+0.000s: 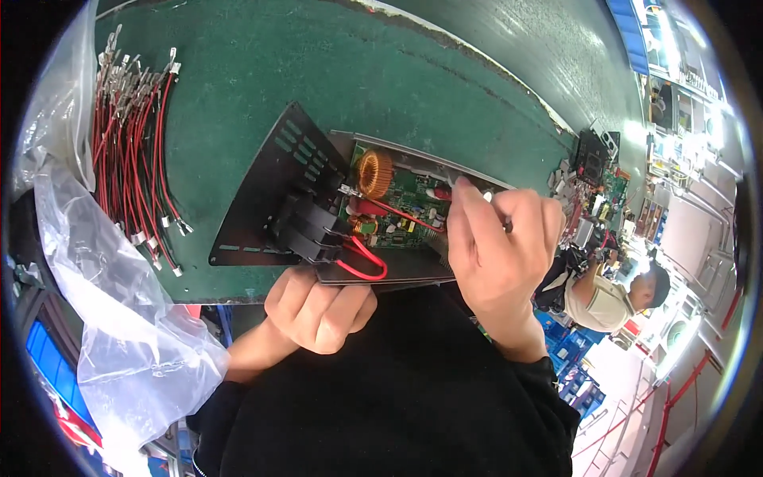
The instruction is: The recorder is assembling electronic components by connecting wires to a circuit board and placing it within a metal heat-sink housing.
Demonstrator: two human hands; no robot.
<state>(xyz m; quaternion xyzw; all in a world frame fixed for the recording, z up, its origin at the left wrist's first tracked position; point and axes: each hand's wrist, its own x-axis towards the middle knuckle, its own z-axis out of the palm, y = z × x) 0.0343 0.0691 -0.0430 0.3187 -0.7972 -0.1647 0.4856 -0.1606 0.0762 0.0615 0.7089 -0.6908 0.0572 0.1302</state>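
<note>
An open metal case [413,270] lies on the green table, with a green circuit board [409,191] inside. On the board stands a copper-wound coil [373,173]. A black vented end panel [262,199] leans out at the case's left, carrying black sockets [310,226] with a looped red wire [369,273]. My left hand [322,310] is closed at the case's near edge, beside the panel. Over the board's right end, my right hand [501,246] is closed in a pinch; what its fingertips hold is hidden. Another red wire [405,216] runs across the board towards it.
A bundle of red and black wires [131,151] with metal terminals lies at the left. Clear plastic sheeting [119,318] hangs over the table's left edge. Electronic parts [592,171] are heaped at the far right. A person [600,298] is further off at the right.
</note>
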